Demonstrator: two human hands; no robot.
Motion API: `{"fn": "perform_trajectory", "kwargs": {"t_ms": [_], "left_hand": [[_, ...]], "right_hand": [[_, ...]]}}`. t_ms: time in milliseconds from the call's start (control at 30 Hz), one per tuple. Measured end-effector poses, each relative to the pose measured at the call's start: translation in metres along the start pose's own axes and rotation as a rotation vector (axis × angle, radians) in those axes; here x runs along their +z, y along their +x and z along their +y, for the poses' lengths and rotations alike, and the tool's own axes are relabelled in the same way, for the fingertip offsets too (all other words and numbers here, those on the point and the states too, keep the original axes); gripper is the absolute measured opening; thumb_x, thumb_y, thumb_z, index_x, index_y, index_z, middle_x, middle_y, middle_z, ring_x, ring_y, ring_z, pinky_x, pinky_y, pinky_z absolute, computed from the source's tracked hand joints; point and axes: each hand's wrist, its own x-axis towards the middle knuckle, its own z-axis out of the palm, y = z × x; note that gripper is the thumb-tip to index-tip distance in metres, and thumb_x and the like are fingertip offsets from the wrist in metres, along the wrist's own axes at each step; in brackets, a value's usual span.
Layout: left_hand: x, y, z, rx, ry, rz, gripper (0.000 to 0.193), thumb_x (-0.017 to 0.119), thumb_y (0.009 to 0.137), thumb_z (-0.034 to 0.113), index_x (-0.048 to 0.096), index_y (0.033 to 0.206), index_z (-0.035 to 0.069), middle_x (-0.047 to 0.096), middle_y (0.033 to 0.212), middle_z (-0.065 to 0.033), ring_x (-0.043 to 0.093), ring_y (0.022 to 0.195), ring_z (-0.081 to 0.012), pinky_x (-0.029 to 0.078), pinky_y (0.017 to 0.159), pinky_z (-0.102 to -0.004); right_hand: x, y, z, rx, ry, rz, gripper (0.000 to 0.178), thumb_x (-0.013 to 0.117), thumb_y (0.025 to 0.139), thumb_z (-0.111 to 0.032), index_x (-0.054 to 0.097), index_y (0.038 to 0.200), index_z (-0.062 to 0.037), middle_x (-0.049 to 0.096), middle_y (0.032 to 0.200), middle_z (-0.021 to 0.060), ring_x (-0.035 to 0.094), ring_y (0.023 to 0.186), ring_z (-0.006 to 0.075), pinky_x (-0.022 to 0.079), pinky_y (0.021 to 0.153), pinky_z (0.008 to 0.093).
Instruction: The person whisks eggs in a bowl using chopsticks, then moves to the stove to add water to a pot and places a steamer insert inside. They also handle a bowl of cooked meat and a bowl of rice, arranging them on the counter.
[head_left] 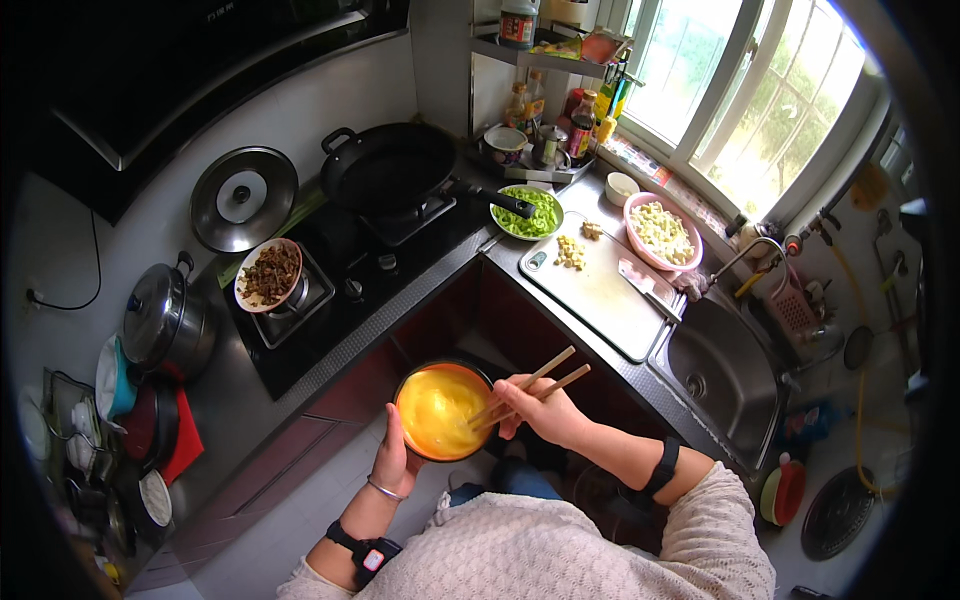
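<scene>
In front of my body, my left hand (395,455) is closed round the left side of a dark-rimmed bowl (404,384). Yellow beaten egg (437,408) fills much of it, its surface smeared by motion. Wooden chopsticks (550,383) are gripped in my right hand (535,407), and their lower ends dip into the egg. The bowl hangs in the air, apart from the counter. Part of my left hand is hidden beneath the bowl.
A black wok (388,170) stands on the stove beside a plate of brown chopped food (268,274). A cutting board (610,305) bears a cleaver (652,290) and diced pieces. Around it are a plate of green slices (530,212), a pink basin (690,262) and the sink (735,400).
</scene>
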Motion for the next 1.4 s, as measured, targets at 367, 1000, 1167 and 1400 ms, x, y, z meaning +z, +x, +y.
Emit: {"fn": "perform_trajectory", "kwargs": {"t_ms": [367,1000,1167,1400], "left_hand": [[0.0,0.001,-0.004,0.016,-0.039,0.017,0.066,0.032,0.094,0.063,0.043,0.136,0.013,0.056,0.129,-0.0038,0.057,0.114,-0.0156,0.051,0.092,-0.0316],[0.006,-0.005,-0.007,0.01,-0.006,0.034,0.073,0.028,0.094,0.065,0.04,0.139,0.009,0.052,0.134,-0.0079,0.052,0.122,-0.0199,0.044,0.1,-0.0358],[0.001,-0.001,-0.013,0.043,-0.011,0.021,0.074,0.027,0.094,0.065,0.039,0.139,0.008,0.051,0.135,-0.0081,0.05,0.123,-0.0204,0.043,0.101,-0.0358],[0.007,-0.003,-0.007,0.105,0.032,0.025,0.072,0.028,0.095,0.063,0.039,0.139,0.007,0.051,0.135,-0.008,0.05,0.123,-0.0199,0.043,0.101,-0.0349]], "right_hand": [[-0.011,0.009,-0.002,-0.233,0.054,0.069,0.029,0.051,0.099,-0.025,0.059,0.092,0.0013,0.066,0.079,0.0102,0.064,0.058,0.0154,0.053,0.056,0.0258],[-0.012,0.011,-0.004,-0.291,0.014,0.095,0.032,0.05,0.099,-0.026,0.06,0.093,0.0036,0.066,0.077,0.0102,0.064,0.06,0.0151,0.053,0.058,0.0252],[-0.012,0.0,-0.012,-0.161,0.013,-0.078,0.029,0.051,0.099,-0.024,0.06,0.095,0.0035,0.067,0.081,0.0098,0.066,0.065,0.0147,0.054,0.061,0.0248],[-0.022,-0.004,-0.05,-0.714,-0.787,0.037,0.017,0.058,0.093,-0.013,0.062,0.084,0.0007,0.057,0.066,0.0079,0.064,0.057,0.0159,0.052,0.05,0.0243]]}}
